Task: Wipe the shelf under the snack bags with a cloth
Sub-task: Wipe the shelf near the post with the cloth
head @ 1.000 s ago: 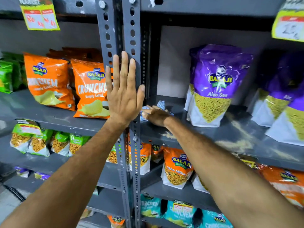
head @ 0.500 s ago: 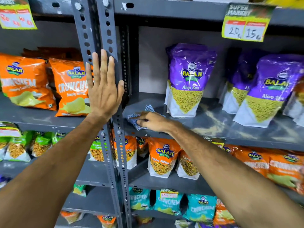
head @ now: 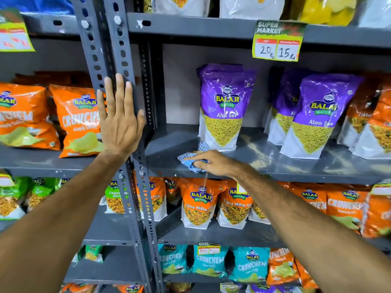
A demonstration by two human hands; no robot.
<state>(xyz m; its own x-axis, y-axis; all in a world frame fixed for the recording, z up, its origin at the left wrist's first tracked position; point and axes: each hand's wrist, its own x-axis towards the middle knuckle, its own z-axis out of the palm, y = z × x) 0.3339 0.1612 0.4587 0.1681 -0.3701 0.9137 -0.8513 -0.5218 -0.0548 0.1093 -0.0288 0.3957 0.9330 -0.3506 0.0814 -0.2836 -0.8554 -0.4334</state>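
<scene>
My right hand [head: 213,162] presses a blue-and-white checked cloth [head: 190,158] onto the grey metal shelf [head: 169,144], just in front of a purple Aloo Sev snack bag [head: 224,106]. Pale dusty streaks lie on the shelf to the right of the cloth. More purple bags [head: 315,115] stand further right on the same shelf. My left hand [head: 120,121] rests flat with fingers spread against the perforated grey upright [head: 110,49], holding nothing.
Orange Crunchem bags [head: 78,117] fill the shelf left of the upright. Orange Tikha Mitha Mix bags [head: 198,204] sit one level below, teal bags [head: 209,261] lower still. A price tag [head: 277,43] hangs from the shelf above.
My right hand has slid the cloth rightward along the shelf, from the upright's corner to in front of the purple bag. My view has shifted right and up. My left hand stays on the upright.
</scene>
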